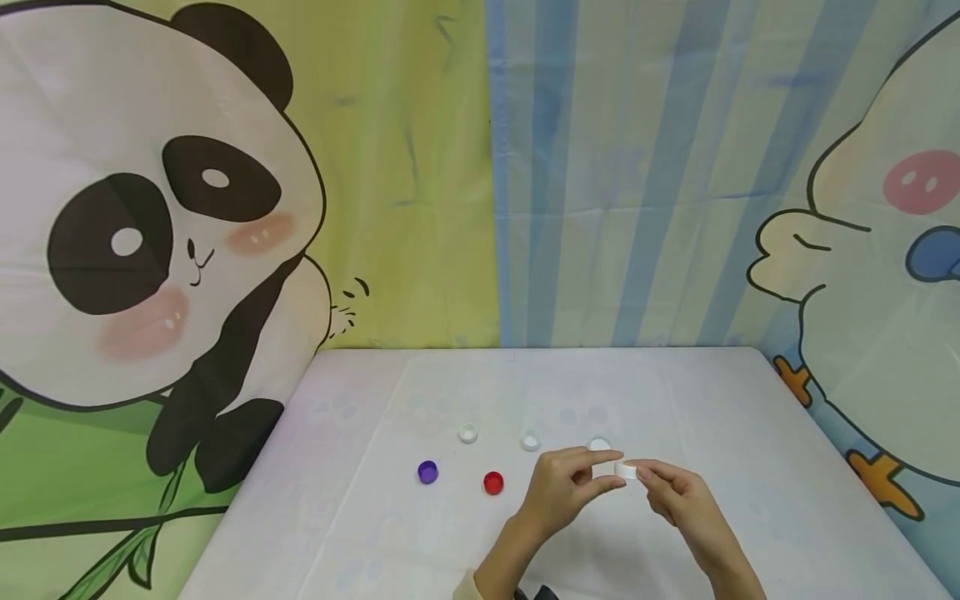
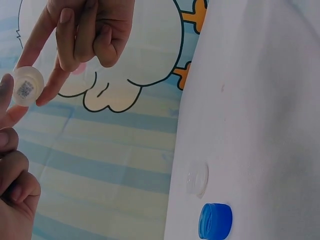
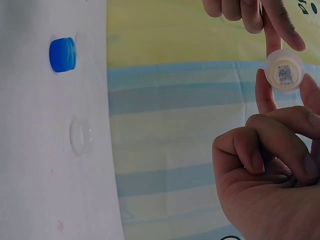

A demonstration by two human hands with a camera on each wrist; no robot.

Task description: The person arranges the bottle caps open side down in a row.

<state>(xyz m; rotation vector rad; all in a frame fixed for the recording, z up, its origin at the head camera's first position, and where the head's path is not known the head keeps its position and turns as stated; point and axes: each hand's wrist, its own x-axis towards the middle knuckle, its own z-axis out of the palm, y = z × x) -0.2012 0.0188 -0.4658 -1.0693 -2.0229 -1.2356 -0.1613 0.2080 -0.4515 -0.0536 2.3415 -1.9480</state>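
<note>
A small white bottle cap (image 1: 625,472) is held up between both hands above the table. My left hand (image 1: 564,492) pinches it from the left, index finger above and thumb below. From the right, the thumb and index finger of my right hand (image 1: 686,504) pinch the same cap. In the right wrist view, the cap (image 3: 285,70) shows a round face with a square QR-code label; the left wrist view also shows this label on the cap (image 2: 28,86). The other fingers of my right hand are curled in.
On the white table (image 1: 390,533) lie a purple cap (image 1: 427,472), a red cap (image 1: 493,482) and pale caps (image 1: 468,433), one partly behind my left hand. A blue cap (image 2: 216,221) stands beside a clear cap (image 2: 198,179). Cartoon-printed curtains (image 1: 420,167) surround the table.
</note>
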